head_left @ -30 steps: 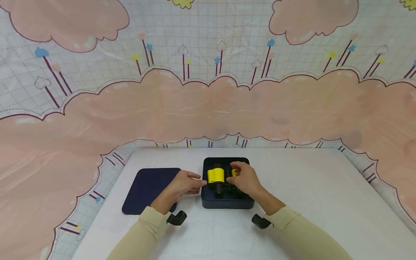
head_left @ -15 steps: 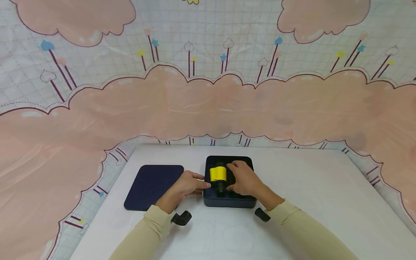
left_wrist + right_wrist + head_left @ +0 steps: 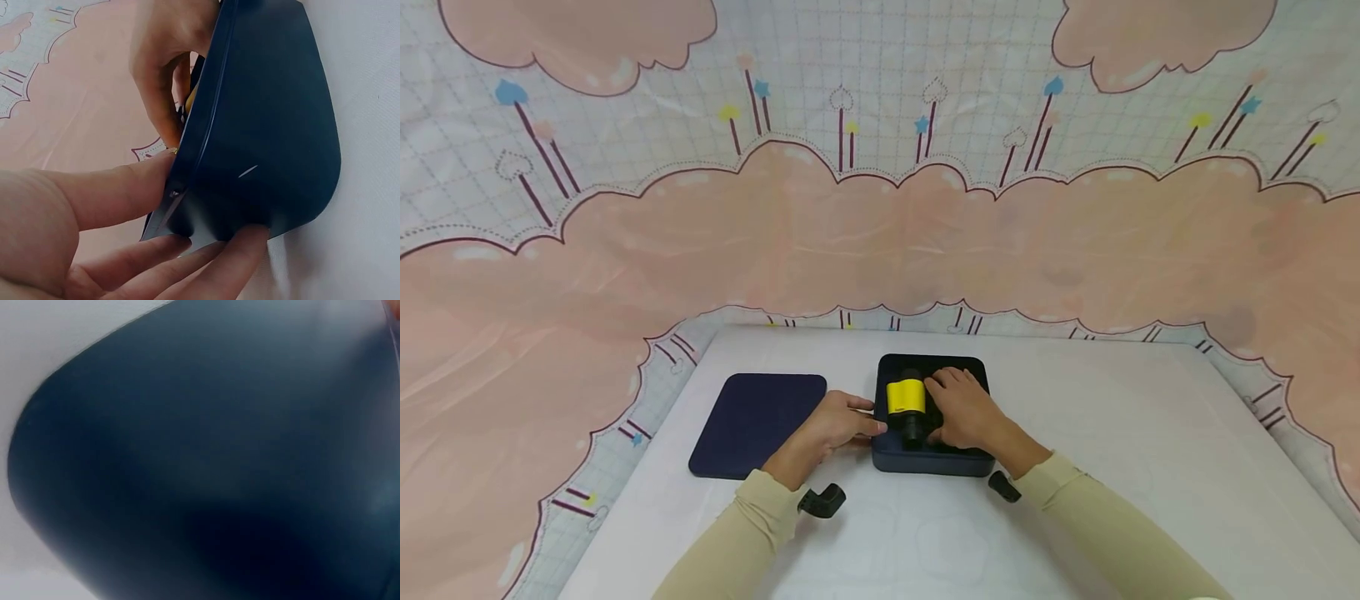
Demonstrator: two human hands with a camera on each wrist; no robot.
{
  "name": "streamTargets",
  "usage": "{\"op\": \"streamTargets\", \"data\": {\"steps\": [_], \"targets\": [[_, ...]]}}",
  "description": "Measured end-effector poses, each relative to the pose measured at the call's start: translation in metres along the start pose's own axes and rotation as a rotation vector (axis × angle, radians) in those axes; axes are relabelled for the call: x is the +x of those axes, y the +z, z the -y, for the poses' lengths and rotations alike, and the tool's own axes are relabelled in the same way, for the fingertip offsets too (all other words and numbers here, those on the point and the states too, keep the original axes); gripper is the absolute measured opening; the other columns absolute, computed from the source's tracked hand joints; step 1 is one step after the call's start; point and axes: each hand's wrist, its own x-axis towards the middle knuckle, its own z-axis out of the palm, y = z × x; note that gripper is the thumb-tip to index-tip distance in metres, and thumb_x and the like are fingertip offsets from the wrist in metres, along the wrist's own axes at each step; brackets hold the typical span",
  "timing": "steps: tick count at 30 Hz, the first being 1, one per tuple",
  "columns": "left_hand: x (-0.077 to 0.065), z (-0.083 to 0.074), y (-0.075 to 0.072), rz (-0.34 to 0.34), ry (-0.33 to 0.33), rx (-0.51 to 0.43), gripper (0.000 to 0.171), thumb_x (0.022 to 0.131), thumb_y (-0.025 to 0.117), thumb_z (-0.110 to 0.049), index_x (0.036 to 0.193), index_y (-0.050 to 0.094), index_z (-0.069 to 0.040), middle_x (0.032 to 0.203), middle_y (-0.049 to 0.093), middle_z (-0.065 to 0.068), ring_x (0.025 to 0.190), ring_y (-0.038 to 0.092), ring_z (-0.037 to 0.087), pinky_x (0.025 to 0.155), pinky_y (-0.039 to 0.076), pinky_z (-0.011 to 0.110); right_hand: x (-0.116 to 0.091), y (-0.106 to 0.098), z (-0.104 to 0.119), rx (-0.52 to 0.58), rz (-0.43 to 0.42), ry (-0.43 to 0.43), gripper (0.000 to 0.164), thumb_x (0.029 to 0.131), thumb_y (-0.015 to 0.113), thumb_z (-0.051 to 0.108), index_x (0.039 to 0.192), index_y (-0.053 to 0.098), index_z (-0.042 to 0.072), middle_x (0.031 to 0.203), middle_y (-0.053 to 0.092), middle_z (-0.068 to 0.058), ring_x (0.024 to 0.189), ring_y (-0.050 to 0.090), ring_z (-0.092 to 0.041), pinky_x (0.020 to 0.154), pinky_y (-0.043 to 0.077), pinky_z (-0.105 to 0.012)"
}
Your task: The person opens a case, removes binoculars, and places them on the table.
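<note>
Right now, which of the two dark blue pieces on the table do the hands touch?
The box on the right, holding the yellow binoculars. The flat lid on the left lies untouched.

Box and lid side by side on the table

The box (image 3: 928, 461) sits mid-table (image 3: 1150, 450) with the binoculars (image 3: 906, 404) in it — the lid (image 3: 752, 425) lies flat to its left. The left hand (image 3: 835, 425) touches the box's left wall; the right hand (image 3: 966, 410) rests inside, right of the binoculars.
</note>
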Motion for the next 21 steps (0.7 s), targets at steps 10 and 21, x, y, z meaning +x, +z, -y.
{"op": "streamTargets", "data": {"steps": [10,21], "targets": [[-0.0001,-0.0015,0.0001,-0.009,-0.01,-0.016,0.057,0.088,0.079,0.003,0.141,0.057,0.01,0.131,0.067,0.026,0.096,0.073,0.022,0.093,0.063,0.044,0.002,-0.0001,-0.0003,-0.036,0.006,-0.014,0.081,0.079,0.091,0.04,0.143,0.059,0.002,0.148,0.058,-0.018,0.146,0.045,-0.038,0.127,0.03,-0.06],[-0.0014,0.0006,-0.001,-0.005,-0.008,-0.026,0.058,0.088,0.079,0.001,0.141,0.057,0.009,0.132,0.067,0.025,0.097,0.074,0.022,0.094,0.062,0.044,0.0036,-0.0013,-0.0014,-0.033,0.014,-0.016,0.083,0.077,0.092,0.041,0.142,0.059,0.001,0.148,0.059,-0.018,0.145,0.046,-0.037,0.126,0.032,-0.058]]}}
